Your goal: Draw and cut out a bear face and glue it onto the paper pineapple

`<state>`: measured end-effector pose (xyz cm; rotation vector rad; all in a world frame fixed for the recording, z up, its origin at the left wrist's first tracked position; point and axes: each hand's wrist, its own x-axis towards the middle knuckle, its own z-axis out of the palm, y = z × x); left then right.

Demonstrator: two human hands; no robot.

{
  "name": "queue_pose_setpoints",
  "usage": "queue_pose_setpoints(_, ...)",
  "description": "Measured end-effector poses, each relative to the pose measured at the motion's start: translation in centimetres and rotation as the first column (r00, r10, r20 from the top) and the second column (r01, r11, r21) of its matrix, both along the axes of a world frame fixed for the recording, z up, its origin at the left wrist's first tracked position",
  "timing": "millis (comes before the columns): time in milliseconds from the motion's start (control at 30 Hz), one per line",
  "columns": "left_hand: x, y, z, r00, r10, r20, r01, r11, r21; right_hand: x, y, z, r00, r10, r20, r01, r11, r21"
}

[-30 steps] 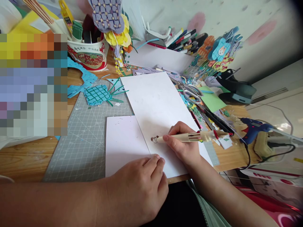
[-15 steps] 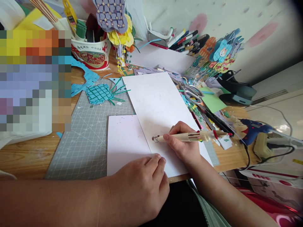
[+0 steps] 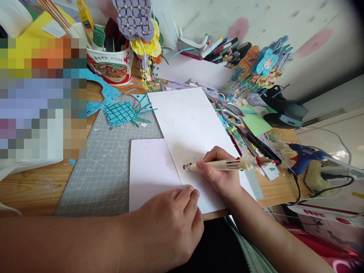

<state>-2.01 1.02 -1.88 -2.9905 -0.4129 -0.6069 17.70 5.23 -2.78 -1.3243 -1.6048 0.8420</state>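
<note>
Head view: the right hand (image 3: pixel 226 184) held a pen (image 3: pixel 222 165) in a writing grip. The thumb and the curled fingers pinched the barrel near its tip. The pen lay at a low angle, its rear end extending past the hand to the right. Its tip was at a small drawing (image 3: pixel 185 167) on the upper white sheet (image 3: pixel 190 117), near the left edge of that sheet; exact tip contact could not be confirmed. The right forearm sloped up and leftward from the lower right corner, with the wrist over the lower part of the sheet.

The left forearm entered level from the left edge. The left hand (image 3: pixel 173 223) was back-up, with fingers folded and pressed together. Its fingertips rested at the upper sheet's left edge, below the drawing; whether they pinched the paper could not be told.

The upper sheet was tilted and overlapped the lower white sheet (image 3: pixel 150 167), with the cutting mat (image 3: pixel 96 174) beneath both. Scissors (image 3: pixel 231 113) lay beyond the upper sheet's right edge.
</note>
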Motion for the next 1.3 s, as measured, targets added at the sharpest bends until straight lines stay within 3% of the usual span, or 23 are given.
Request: queue_pose_setpoints(1300,0.07,0.09,0.02,1.0,0.01,-0.003,-0.01,1.0,0.003,0.0,0.06,0.18,0.999,-0.011,0.038,0.012,1.0,-0.027)
